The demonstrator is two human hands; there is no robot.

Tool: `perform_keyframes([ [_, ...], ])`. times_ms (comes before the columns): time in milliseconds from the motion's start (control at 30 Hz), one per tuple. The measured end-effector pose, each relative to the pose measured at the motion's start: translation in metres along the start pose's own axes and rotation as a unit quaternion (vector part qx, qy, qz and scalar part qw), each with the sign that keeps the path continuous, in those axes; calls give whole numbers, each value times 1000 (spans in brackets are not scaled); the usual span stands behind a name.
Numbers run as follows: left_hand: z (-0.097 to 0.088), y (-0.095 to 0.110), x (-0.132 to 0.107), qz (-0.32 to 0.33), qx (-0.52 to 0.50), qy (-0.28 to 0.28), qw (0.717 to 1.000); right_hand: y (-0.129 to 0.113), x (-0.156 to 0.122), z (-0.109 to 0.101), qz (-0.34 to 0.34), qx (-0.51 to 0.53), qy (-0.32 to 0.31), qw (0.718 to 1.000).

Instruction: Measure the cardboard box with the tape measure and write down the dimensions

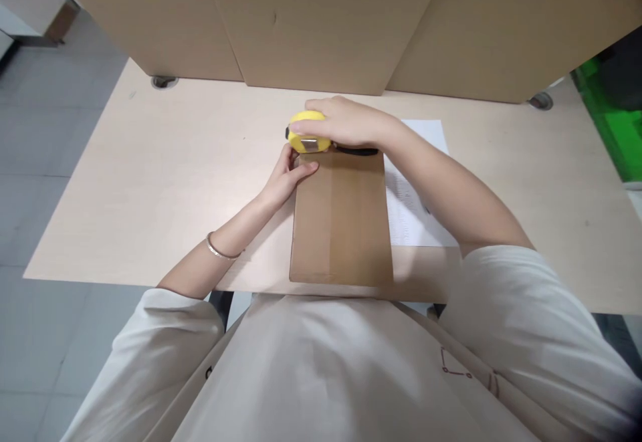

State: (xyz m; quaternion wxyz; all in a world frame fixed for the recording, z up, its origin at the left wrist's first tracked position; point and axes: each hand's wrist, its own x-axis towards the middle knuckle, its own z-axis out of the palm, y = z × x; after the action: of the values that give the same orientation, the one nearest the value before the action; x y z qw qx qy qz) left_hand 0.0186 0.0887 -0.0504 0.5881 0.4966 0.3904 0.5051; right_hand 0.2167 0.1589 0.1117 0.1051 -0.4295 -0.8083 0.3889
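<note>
We have the yellow tape measure at the far edge of the brown cardboard box, close to its far left corner. Our right hand grasps the case from above and behind, with the thumb laid across the yellow shell just above a silvery label. The black wrist strap trails from the case to the right, along the far edge of the box. We cannot tell whether any blade is drawn out.

Our left hand grips the far left corner of the box: the thumb presses flat on top, while the bent fingers go round the side, just beside the tape measure and partly hidden. We cannot tell whether those fingertips touch the tape measure as well. A thin bracelet circles our left wrist.

The box lies flat on the pale wooden desk, its near end close to the desk's front edge, with a lighter strip running lengthwise along the left part of its top. Just to its right lies a printed white sheet, partly covered by our right forearm. Across the back of the desk stand large cardboard panels, and grey floor tiles show at the left.
</note>
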Motion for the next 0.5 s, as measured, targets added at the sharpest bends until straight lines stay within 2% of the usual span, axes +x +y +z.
perform_keyframes([
  [133, 1, 4, -1, 5, -13, 13, 1000, 19, -10, -12, 4, 36, -11, 999],
  [333, 14, 18, 11, -40, -80, 66, 994, 32, -9, -10, -22, 45, -8, 999],
  [500, 13, 20, 15, -35, -19, 76, 996, 28, -8, -10, -24, 43, -14, 999],
])
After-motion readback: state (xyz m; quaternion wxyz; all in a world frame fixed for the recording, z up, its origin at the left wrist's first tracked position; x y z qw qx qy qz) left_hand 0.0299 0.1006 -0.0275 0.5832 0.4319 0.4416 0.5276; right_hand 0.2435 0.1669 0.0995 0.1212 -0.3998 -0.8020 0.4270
